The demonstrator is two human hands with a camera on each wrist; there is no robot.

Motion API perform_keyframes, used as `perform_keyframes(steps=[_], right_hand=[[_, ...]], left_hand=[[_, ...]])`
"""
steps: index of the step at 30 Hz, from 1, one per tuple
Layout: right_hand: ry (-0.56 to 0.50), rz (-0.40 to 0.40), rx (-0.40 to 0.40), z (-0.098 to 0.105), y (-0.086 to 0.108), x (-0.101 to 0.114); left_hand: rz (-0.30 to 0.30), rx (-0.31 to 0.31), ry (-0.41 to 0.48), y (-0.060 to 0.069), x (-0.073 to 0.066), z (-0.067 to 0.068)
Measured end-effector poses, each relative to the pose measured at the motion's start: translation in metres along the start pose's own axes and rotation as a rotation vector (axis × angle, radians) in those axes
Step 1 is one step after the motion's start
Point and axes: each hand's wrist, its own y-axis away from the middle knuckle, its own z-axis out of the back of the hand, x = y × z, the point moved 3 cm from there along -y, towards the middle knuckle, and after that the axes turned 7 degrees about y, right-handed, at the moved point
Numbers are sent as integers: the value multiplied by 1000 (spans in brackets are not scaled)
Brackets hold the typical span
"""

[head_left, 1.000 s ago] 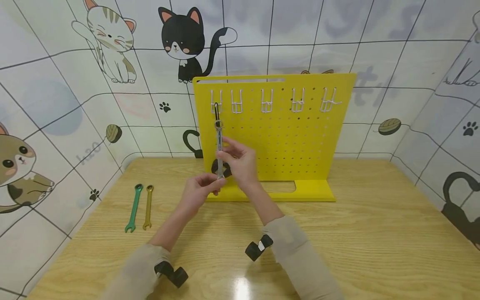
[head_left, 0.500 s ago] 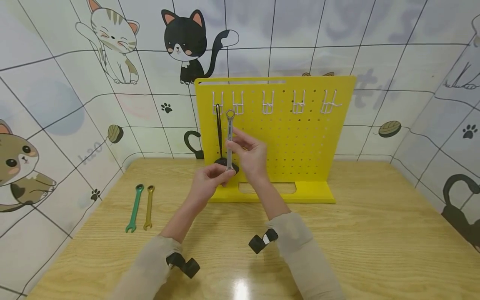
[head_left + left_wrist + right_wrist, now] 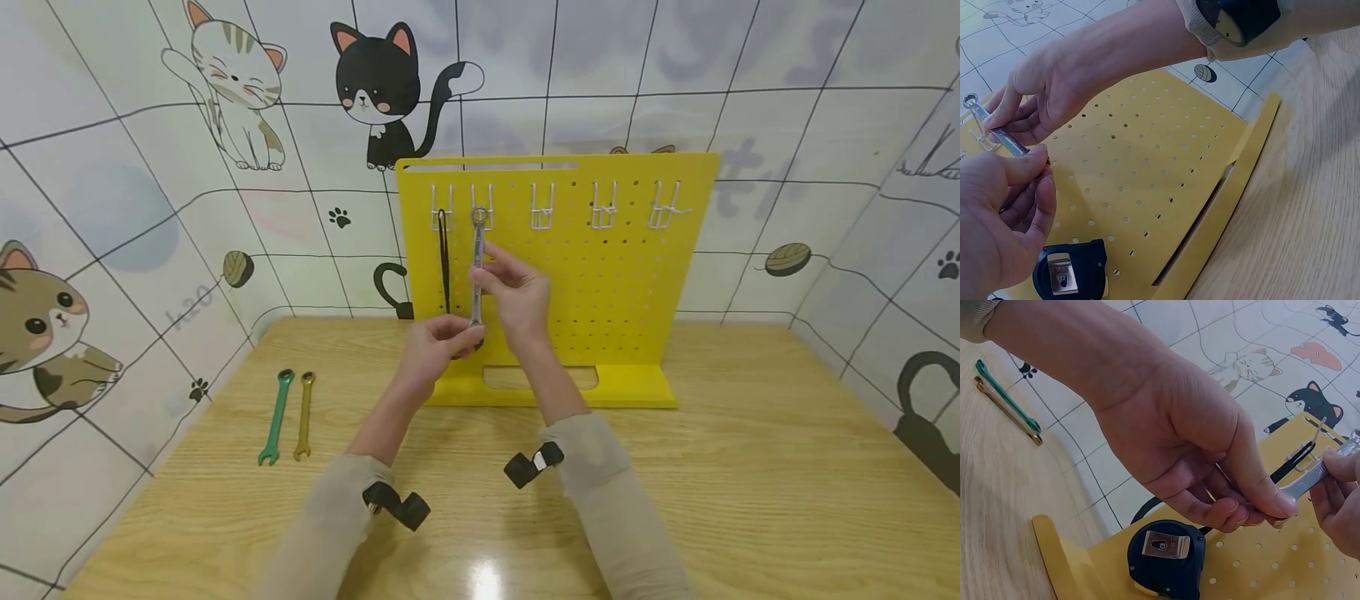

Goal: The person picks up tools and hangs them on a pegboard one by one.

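Both hands hold a silver combination wrench (image 3: 477, 267) upright before the yellow pegboard (image 3: 585, 283). My left hand (image 3: 438, 350) pinches its lower, open end between thumb and fingers. Higher up, my right hand (image 3: 517, 296) pinches the shaft. In the head view the ring end overlaps the second white hook (image 3: 490, 200) from the left; whether they touch, I cannot tell. A black strap (image 3: 445, 262) loops over the leftmost hook. The dark tape measure (image 3: 1072, 272) at its lower end shows its metal clip in the wrist views, while my left hand mostly hides it in the head view.
A green wrench (image 3: 277, 417) and a gold wrench (image 3: 304, 417) lie side by side on the wooden table (image 3: 750, 467) at the left. Several more white hooks line the board's top. Its yellow base (image 3: 637, 387) stands on the table, and a cat-patterned wall covering (image 3: 315, 275) rises behind.
Both hands have carried the wrench right and slightly up, from in front of the black strap to the second hook. The strap shows beside it now.
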Motion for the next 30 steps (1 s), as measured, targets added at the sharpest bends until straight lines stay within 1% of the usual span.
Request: perform_keyframes(steps=[7, 13, 18, 25, 30], right_hand=[[4, -7, 13, -1, -5, -4], [14, -32, 1, 1, -9, -10], [4, -54, -13, 4, -12, -15], [12, -97, -4, 9, -14, -21], [4, -135, 17, 10, -17, -25]], left_hand=[[9, 0, 34, -4, 3, 0], [20, -5, 49, -10, 8, 0], [42, -31, 44, -13, 12, -2], [72, -53, 75, -19, 20, -8], [68, -84, 73, -22, 21, -10]])
